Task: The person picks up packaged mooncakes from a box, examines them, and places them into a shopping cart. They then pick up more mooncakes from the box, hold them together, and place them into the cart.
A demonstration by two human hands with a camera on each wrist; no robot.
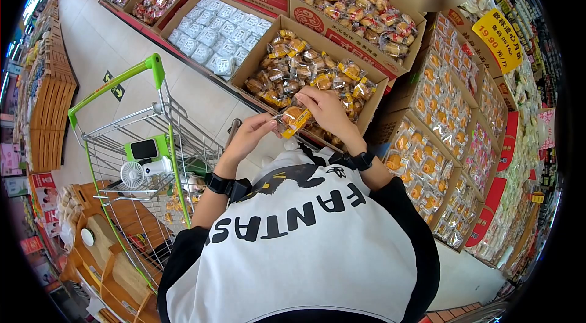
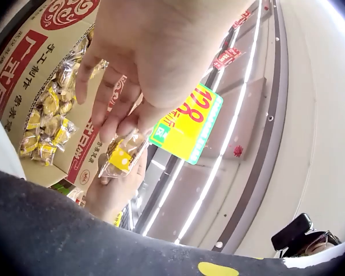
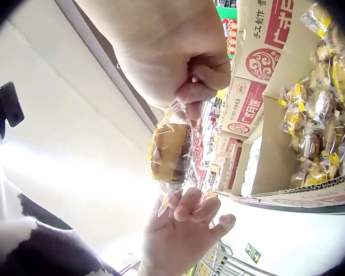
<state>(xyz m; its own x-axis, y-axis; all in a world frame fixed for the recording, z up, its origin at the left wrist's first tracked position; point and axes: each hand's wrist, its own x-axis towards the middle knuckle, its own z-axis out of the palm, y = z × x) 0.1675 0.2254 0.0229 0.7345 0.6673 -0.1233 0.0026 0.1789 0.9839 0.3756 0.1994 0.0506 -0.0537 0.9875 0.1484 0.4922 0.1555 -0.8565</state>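
Note:
A wrapped mooncake [image 1: 295,119] with a yellow label is stretched between both hands in front of the chest. My left hand [image 1: 249,136] pinches one end of its clear wrapper between thumb and forefinger. At the opposite end, the right hand [image 1: 329,114] pinches the wrapper with curled fingers. The right wrist view shows the golden-brown mooncake [image 3: 171,150] hanging inside the plastic, the right hand [image 3: 166,52] at one end and the left hand [image 3: 181,238] at the other. Just beyond the hands, a cardboard box [image 1: 241,79] holds many similar yellow-labelled mooncakes [image 1: 299,70].
On the left stands a shopping cart [image 1: 113,82] with a green handle and a small white fan [image 1: 132,173] in it. White packets [image 1: 213,30] fill a neighbouring box. Trays of wrapped mooncakes [image 1: 421,164] line the right, below a yellow price sign [image 1: 495,39].

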